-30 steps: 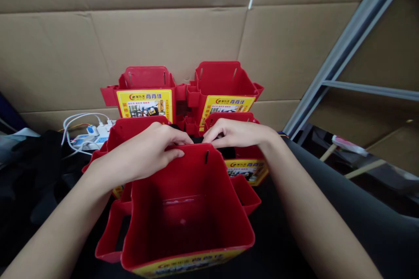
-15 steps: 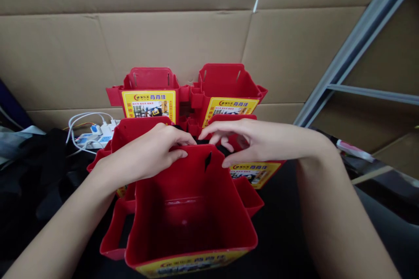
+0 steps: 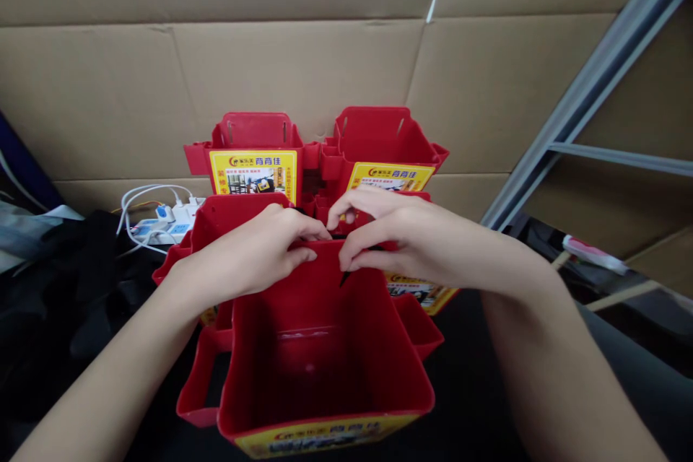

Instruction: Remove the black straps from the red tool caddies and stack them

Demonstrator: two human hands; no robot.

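Head view shows our left hand and right hand close together, both pinching the far rim of the near red plastic bin. We see nothing inside it yet; four more red bins stand behind it.

Bin: red plastic, smooth, semi-gloss; label: glossy yellow paper. Wall: matt brown corrugated cardboard, creased. Frame: grey metal, smooth. Tabletop: black, matt.
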